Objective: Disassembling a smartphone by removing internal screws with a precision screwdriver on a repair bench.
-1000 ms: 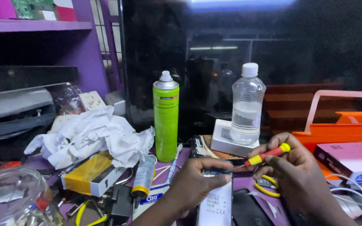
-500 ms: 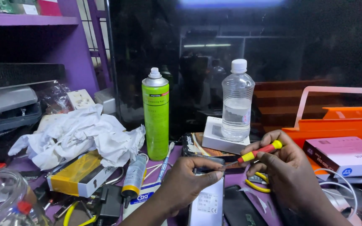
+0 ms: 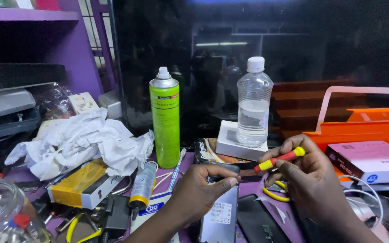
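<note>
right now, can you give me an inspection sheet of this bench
surface: purple bench top, mostly covered.
job's things: phone lying back up; red and yellow screwdriver aimed at its top edge.
clutter: green spray can, clear water bottle on a white box, crumpled white paper, yellow box, small tube, orange tray.
grippers: left hand pinches the phone's top; right hand holds the screwdriver.
cables: white cable at right; yellow pliers handles.
surroundings: dark screen behind, purple shelf at left.

left hand (image 3: 194, 193): fingers curled, pinching | right hand (image 3: 314, 180): closed grip
</note>
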